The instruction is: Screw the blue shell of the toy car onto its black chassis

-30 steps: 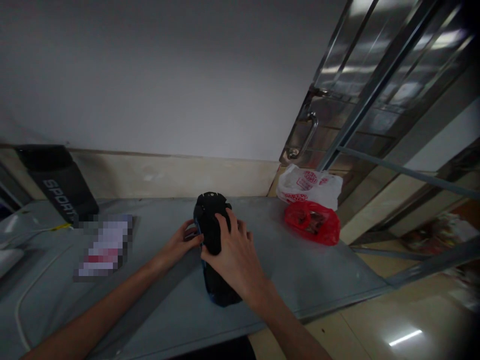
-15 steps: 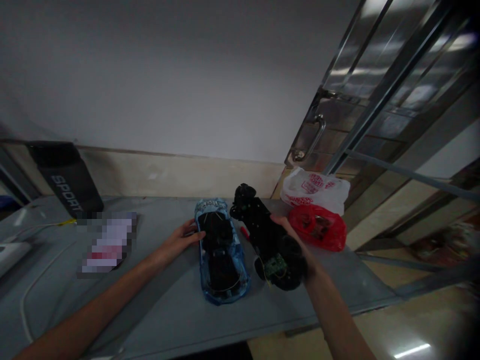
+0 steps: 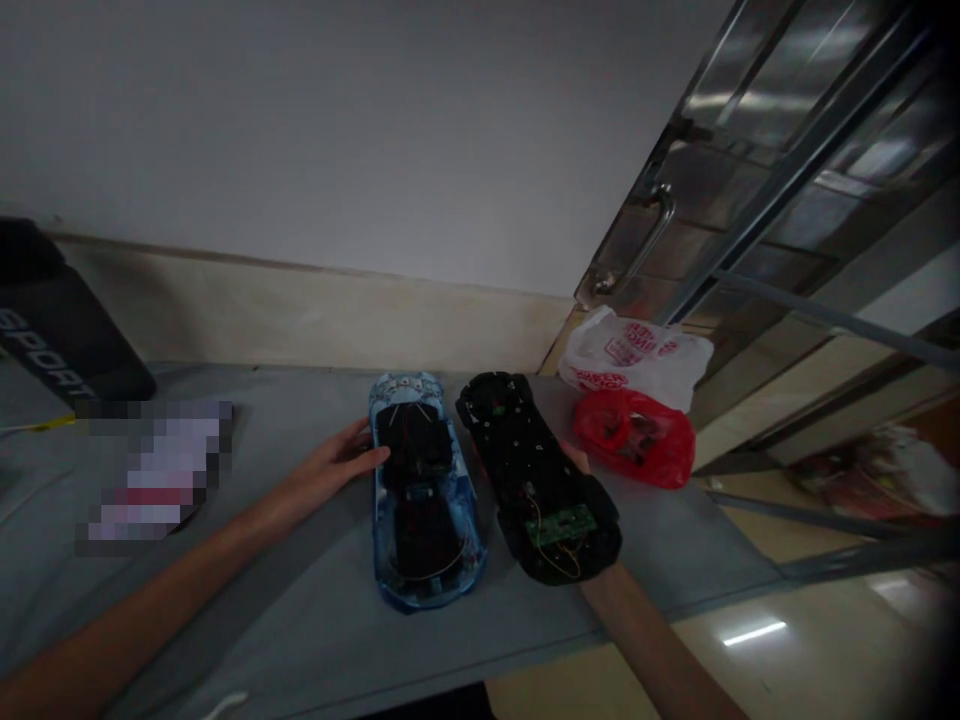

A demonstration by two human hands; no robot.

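A blue toy car body (image 3: 466,505) with dark windows lies on the grey table, its length pointing away from me. My left hand (image 3: 351,455) grips its left edge, thumb on top and fingers partly hidden along the side. To the right of it, my right hand (image 3: 577,458) holds a black toy car chassis (image 3: 517,440) from below and from its right side. Most of that hand is hidden by the chassis. A green circuit board (image 3: 564,525) with thin wires shows at the chassis's near end.
White plastic bag (image 3: 645,355) and red plastic bag (image 3: 634,440) sit right of the chassis. A blurred-out flat item (image 3: 161,470) lies left, near a black box (image 3: 67,330) marked SPORT. Behind stands a wall; a metal frame (image 3: 757,230) rises at the right.
The chassis has been turned in my right hand, from tilted to flatter, so its face with the circuit board shows more fully. My left hand stays at the car body. The view has shifted right.
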